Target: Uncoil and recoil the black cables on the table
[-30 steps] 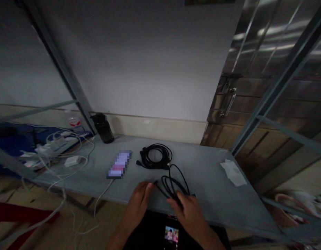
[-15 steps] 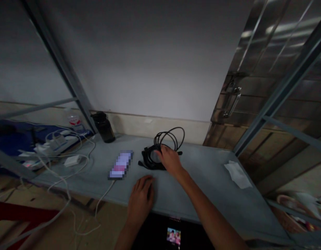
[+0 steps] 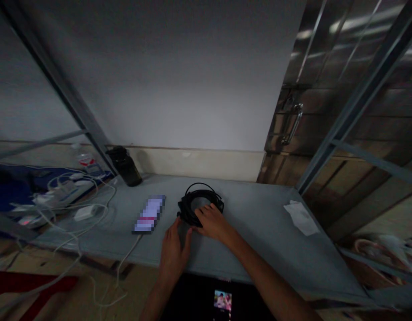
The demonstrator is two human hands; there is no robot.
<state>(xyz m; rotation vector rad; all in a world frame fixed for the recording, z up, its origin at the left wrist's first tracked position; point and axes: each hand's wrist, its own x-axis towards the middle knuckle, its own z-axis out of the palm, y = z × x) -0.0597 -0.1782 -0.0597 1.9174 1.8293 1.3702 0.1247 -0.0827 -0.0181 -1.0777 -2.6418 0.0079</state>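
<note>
A coiled black cable [image 3: 206, 195] lies on the grey tabletop [image 3: 259, 240], with one loop standing out at its back. My right hand [image 3: 212, 220] is closed around the front right part of the coil, its fingers inside the ring. At the coil's front left edge is my left hand [image 3: 175, 247], thumb and forefinger apart and nothing held; its forefinger reaches close to a cable end, and whether it touches is unclear. Left of the coil lies a lit phone [image 3: 149, 215] with a white charging cord plugged into its near end.
A dark bottle [image 3: 125, 166] stands at the back left. Further left are a white charger [image 3: 85, 212], tangled white cords and a power strip [image 3: 63, 191]. A white tissue [image 3: 302, 217] lies at the right. Metal posts [image 3: 339, 116] rise at both sides, before a wall.
The cable coil has been drawn nearer and its loose loops now sit closer to the ring. My right hand has come down to its front; my left hand has opened and reached towards it.
</note>
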